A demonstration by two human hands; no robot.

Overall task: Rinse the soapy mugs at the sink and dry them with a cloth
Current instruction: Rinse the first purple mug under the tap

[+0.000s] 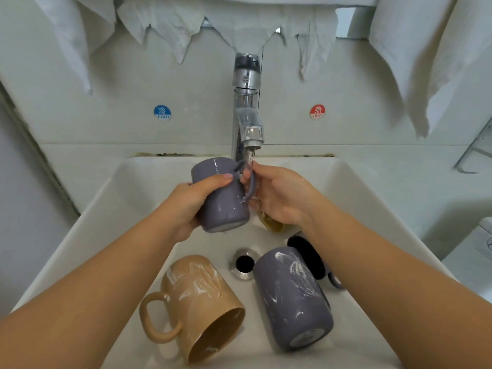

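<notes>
A white sink [106, 209] sits under a tiled wall hung with cloths [415, 62]. The left hand [194, 203] wraps its grip round a purple mug [221, 198] below the tap [249, 129]; the right hand [279, 195] pinches its handle in the stream. Rinsing is underway. Nearer than the tap, soapy tan [197, 304] and purple mugs [292, 296] wait; turning the held mug seems next.

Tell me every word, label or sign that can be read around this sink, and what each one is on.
"COLD", under a white Chinese character: round blue sticker on the white wall left of the chrome tap.
"HOT", under a white Chinese character: round red sticker on the wall right of the tap.
Small embossed mark on the tap's upper grey collar: too small to read.
The mugs show no lettering.
</notes>
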